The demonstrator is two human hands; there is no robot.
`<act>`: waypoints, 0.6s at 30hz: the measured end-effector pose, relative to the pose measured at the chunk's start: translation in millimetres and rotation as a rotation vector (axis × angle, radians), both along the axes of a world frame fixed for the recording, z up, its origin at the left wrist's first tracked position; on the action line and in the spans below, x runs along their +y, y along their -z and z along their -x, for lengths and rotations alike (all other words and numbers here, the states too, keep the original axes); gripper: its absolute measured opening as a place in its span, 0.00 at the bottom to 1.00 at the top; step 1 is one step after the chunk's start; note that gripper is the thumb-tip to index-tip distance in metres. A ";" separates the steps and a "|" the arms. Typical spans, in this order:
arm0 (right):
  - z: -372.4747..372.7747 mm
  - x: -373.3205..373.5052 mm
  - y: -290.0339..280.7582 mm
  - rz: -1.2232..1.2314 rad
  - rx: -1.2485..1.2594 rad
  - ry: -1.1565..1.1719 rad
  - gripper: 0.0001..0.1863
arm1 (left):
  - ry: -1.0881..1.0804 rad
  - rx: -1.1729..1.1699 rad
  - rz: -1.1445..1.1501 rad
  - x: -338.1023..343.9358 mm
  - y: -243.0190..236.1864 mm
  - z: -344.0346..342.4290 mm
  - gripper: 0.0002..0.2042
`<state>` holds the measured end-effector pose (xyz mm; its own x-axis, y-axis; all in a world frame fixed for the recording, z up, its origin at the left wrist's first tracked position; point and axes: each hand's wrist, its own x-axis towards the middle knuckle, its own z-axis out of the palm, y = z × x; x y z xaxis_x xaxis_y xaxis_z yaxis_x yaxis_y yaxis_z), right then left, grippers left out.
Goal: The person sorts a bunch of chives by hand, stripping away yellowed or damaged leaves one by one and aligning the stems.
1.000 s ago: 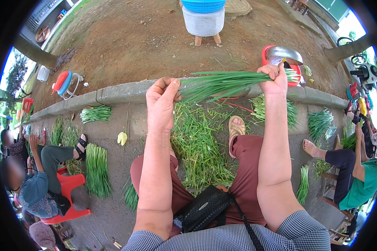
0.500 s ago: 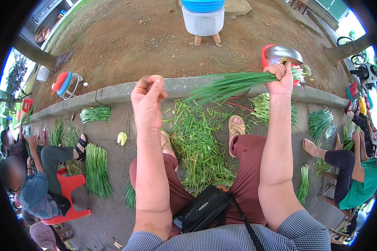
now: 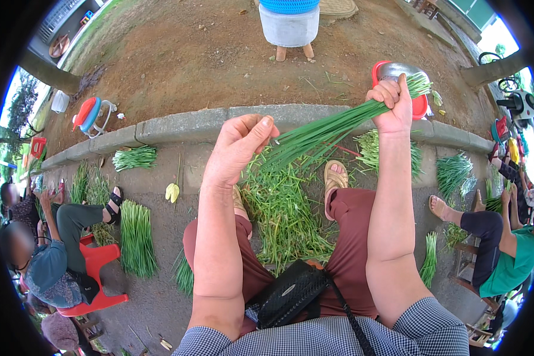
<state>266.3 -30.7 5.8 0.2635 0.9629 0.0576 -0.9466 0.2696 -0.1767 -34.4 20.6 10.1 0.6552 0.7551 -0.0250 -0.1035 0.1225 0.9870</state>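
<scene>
Head view, the only one: the right hand (image 3: pixel 391 107) is wrapped tightly around a bunch (image 3: pixel 338 127) of long green leaves, close to its pale ends; the bunch slants down to the person's left above the kerb (image 3: pixel 184 126), pale ends up and to the right, in front of a red basin (image 3: pixel 419 108). The left hand (image 3: pixel 243 145) is curled at the leaf tips, thumb pressed to the index finger; whether a leaf is caught between them, cannot tell. Judgement on handling: the fist sits well near the pale ends, firm enough to stop slipping, though squeezing harder would probably bruise the stems; a light pinch on single leaves, drawn along their length rather than across, should keep the rest in line. The tips fan out a little, so stray leaves should be easy to pick out. Surface: dark pavement (image 3: pixel 154 302) this side of the kerb, bare brown soil (image 3: pixel 202 65) beyond. A heap (image 3: pixel 285 219) of loose green bits lies between the sandalled feet; a tied-looking bundle (image 3: pixel 137 240), binding not visible, lies to the left. Room: outdoors; a white tub (image 3: pixel 289 29) on wooden legs carries a blue basket (image 3: pixel 289 7); co-workers sit at both sides, one on a red stool (image 3: pixel 98 261).
</scene>
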 end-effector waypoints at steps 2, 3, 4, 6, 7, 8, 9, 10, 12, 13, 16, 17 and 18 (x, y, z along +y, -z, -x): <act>0.1 0.3 0.3 -0.005 0.002 -0.012 0.22 | -0.023 0.019 -0.016 -2.6 0.8 -3.7 0.14; 0.7 0.6 0.5 -0.004 -0.003 -0.011 0.22 | -0.036 0.029 -0.024 -3.6 1.4 -4.8 0.15; 1.4 0.9 0.6 -0.003 -0.009 -0.009 0.22 | -0.034 0.044 -0.027 -3.6 2.0 -4.7 0.15; 2.2 0.9 0.6 0.003 -0.017 -0.006 0.22 | -0.030 0.076 -0.034 -3.3 3.1 -4.5 0.16; 2.4 0.8 0.4 0.008 -0.020 -0.005 0.22 | -0.007 0.093 -0.029 -3.4 2.5 -4.1 0.17; 2.3 0.5 0.5 0.014 -0.023 -0.004 0.22 | 0.017 0.111 -0.023 -3.5 1.1 -3.7 0.17; 2.4 0.6 0.6 0.015 -0.024 -0.006 0.22 | 0.039 0.128 -0.018 -3.7 0.1 -3.2 0.17; 2.4 0.8 0.8 0.016 -0.024 -0.008 0.22 | 0.053 0.165 -0.025 -3.9 0.2 -3.1 0.17; 3.0 1.1 0.9 0.020 -0.023 -0.011 0.22 | 0.079 0.237 -0.037 -4.2 1.2 -3.0 0.17; 3.7 1.4 0.8 0.023 -0.022 -0.013 0.22 | 0.078 0.241 -0.019 -4.2 2.6 -2.8 0.17; 4.2 2.4 1.7 0.035 -0.039 -0.004 0.22 | 0.065 0.230 0.026 -4.8 4.7 -3.8 0.17; 4.2 2.6 2.0 0.040 -0.048 0.001 0.22 | 0.052 0.211 0.035 -6.5 2.7 -5.3 0.17; 4.4 2.6 2.0 0.043 -0.048 0.001 0.23 | 0.040 0.193 0.043 -7.5 1.6 -6.1 0.17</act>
